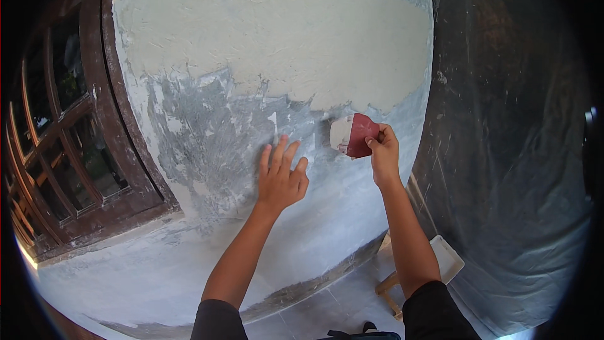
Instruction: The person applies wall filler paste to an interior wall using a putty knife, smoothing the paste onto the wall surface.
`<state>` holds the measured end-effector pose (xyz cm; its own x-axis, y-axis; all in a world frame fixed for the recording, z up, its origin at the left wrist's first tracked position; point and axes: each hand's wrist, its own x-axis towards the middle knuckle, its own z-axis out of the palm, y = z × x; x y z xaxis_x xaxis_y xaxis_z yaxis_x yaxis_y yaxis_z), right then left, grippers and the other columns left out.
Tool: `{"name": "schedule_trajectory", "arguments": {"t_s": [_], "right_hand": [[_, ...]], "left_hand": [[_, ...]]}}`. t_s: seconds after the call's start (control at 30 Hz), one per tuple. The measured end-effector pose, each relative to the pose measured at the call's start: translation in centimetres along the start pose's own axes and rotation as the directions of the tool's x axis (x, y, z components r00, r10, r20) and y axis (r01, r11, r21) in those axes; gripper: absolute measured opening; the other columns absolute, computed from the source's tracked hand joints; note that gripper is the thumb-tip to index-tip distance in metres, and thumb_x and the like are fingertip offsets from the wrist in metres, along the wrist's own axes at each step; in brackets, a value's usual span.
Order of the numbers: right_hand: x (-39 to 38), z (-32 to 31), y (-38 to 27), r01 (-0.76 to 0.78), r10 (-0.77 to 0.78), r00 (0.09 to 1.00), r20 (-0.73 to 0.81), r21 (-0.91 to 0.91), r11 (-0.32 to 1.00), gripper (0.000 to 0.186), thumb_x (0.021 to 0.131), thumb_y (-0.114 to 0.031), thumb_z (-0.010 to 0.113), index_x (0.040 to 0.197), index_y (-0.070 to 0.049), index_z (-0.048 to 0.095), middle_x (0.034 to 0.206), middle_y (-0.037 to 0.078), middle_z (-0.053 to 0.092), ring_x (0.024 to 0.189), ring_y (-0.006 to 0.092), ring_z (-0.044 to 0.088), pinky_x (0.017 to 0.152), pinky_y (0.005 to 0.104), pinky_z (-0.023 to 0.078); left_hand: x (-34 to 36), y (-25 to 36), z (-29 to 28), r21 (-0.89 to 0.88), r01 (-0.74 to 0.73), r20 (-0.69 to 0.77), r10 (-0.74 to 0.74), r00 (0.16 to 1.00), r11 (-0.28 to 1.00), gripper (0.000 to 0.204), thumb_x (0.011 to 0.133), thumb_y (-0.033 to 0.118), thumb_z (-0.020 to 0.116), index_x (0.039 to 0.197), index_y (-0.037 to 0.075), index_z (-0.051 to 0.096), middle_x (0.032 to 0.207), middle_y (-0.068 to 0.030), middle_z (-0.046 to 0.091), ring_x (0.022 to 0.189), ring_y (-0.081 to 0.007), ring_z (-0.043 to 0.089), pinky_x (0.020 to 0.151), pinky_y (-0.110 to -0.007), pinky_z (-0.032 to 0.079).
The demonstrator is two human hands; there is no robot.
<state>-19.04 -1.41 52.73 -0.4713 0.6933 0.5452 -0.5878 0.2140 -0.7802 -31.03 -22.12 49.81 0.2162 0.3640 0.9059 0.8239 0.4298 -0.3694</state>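
My right hand [385, 151] pinches the edge of a red scraper [363, 135] between thumb and fingers. Pale putty [341, 133] coats the scraper's left side, close to the wall. To its left, my left hand [283, 173] has its fingers spread, against or just off the grey wall; contact cannot be made out. The wall [207, 132] is bare, streaked grey around both hands. Above them stretches a broad coat of cream-coloured putty [270, 31] with a ragged lower edge.
A brown wooden window frame [135, 145] with glass panes borders the wall at left. Dark plastic sheeting [503, 151] hangs at right. Below it, a white tray [448, 258] rests near a small wooden stool [389, 289] on the tiled floor [302, 315].
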Motion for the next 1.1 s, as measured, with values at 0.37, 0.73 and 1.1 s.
{"name": "schedule_trajectory", "arguments": {"t_s": [0.37,0.73,1.1], "right_hand": [[-3.2,-16.0,5.3,-0.224,0.237,0.953,-0.187,0.087,0.971,0.028,0.087,0.012,0.048,0.113,0.001,0.050,0.105,0.012,0.064,0.096,0.0164,0.060,0.090,0.0303,0.044],[-12.8,-38.4,12.4,-0.559,0.511,0.692,-0.510,0.068,0.826,0.033,0.085,0.010,0.049,0.117,0.002,0.052,0.110,0.013,0.063,0.104,0.0206,0.060,0.095,0.0332,0.045],[-29.1,-52.9,17.3,-0.689,0.646,0.104,-0.756,0.414,0.595,0.033,0.085,0.010,0.051,0.117,0.001,0.052,0.114,0.014,0.058,0.108,0.0279,0.057,0.098,0.0442,0.049]], "left_hand": [[-5.2,17.2,7.7,-0.503,0.108,0.280,0.044,0.959,0.858,0.037,0.069,0.004,0.062,0.105,0.007,0.055,0.106,-0.0109,0.057,0.100,-0.0300,0.057,0.084,-0.044,0.044],[-11.5,36.8,15.6,-0.662,0.377,0.621,0.192,0.760,0.648,0.040,0.071,0.003,0.061,0.110,0.005,0.055,0.101,-0.0112,0.060,0.095,-0.0299,0.058,0.081,-0.042,0.046],[-23.3,49.1,14.2,-0.610,0.554,0.792,0.462,0.399,0.567,0.043,0.075,0.007,0.061,0.117,0.006,0.053,0.103,-0.0106,0.060,0.095,-0.0298,0.058,0.079,-0.044,0.046]]}}
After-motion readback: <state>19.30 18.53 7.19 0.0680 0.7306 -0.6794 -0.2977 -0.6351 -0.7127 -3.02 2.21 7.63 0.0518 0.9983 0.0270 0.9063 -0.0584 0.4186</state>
